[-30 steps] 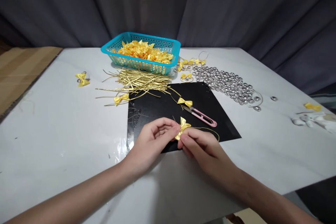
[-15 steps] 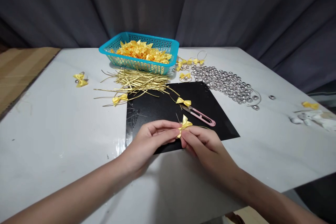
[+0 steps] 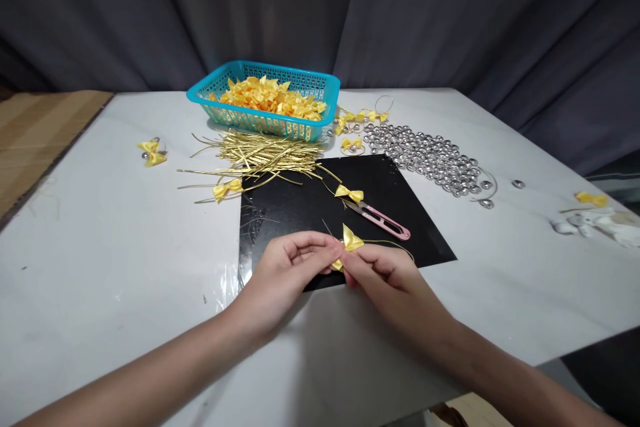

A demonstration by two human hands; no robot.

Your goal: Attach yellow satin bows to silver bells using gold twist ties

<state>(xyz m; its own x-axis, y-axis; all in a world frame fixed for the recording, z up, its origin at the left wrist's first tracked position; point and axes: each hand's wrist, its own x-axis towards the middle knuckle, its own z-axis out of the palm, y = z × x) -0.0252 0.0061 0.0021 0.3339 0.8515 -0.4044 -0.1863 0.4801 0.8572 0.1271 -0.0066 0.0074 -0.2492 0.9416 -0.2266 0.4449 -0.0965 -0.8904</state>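
Between my two hands, over the near part of a black mat (image 3: 300, 213), is a yellow ribbon bow (image 3: 352, 239). My left hand (image 3: 295, 263) pinches it from the left with thumb and forefinger. From the right, the fingertips of my right hand (image 3: 385, 273) close on the same bow. A gold cord (image 3: 390, 242) runs out from the bow over my right hand, and a short thin end sticks up at its left. A small silver bead shows partly beside the bow; my fingers hide the rest. Beyond my right hand lie pink thread snips (image 3: 383, 220), touching another bow (image 3: 349, 193).
At the back stands a blue basket (image 3: 260, 119) full of yellow bows. In front of it lies a pile of gold cords (image 3: 265, 152). Silver beads (image 3: 430, 159) are heaped at the right, and finished-looking bows (image 3: 153, 152) with beads lie at the left and behind the mat.
The bow has turned slightly in my fingers, and its upper loop stands a bit lower. More of the gold cord shows, curving over my right hand.
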